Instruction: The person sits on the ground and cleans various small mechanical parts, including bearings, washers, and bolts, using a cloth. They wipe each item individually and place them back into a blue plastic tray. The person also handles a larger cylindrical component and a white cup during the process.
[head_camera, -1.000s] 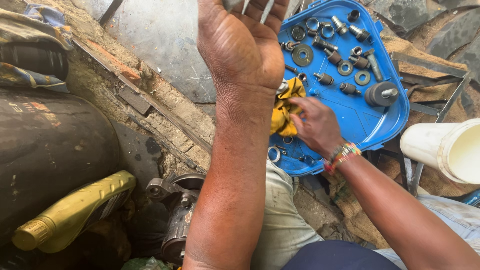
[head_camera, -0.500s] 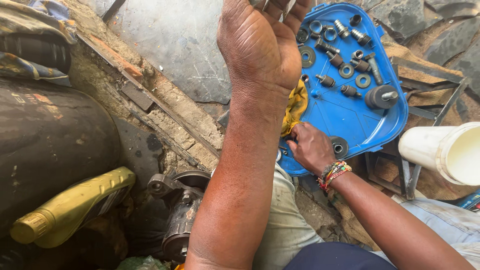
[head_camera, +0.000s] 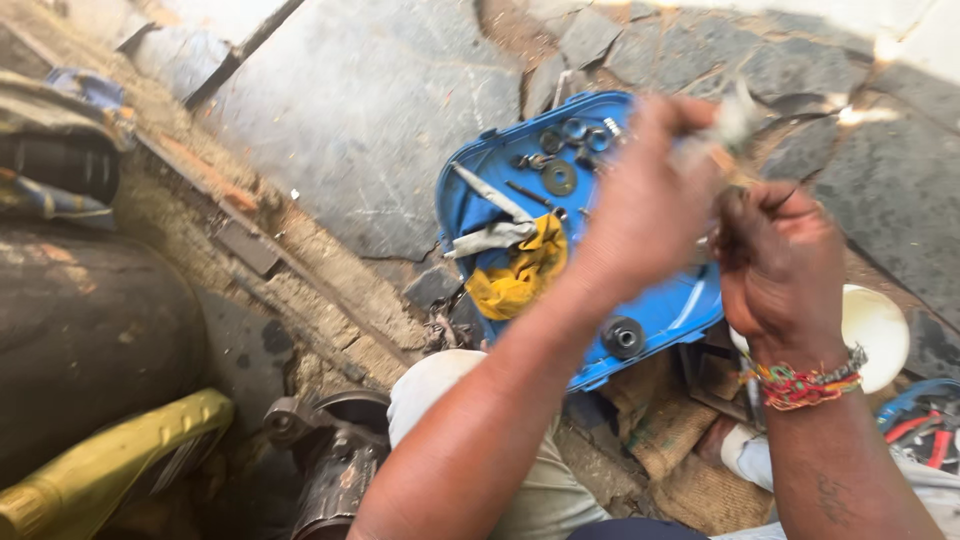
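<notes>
Both hands' grip meets over blue tray (head_camera: 470, 190) edge.

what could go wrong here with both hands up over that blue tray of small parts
1. The left hand and right hand work a small blurred piece above the blue tray; dropped, it could miss and vanish in the stone cracks.
2. The tray sits tilted on rubble, so a knock could spill its washers and nuts.

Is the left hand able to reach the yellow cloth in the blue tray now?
Probably yes. The yellow cloth lies uncovered in the blue tray, below and beside the left hand, with nothing between them. But the hand is raised near the right hand and looks busy.
</notes>
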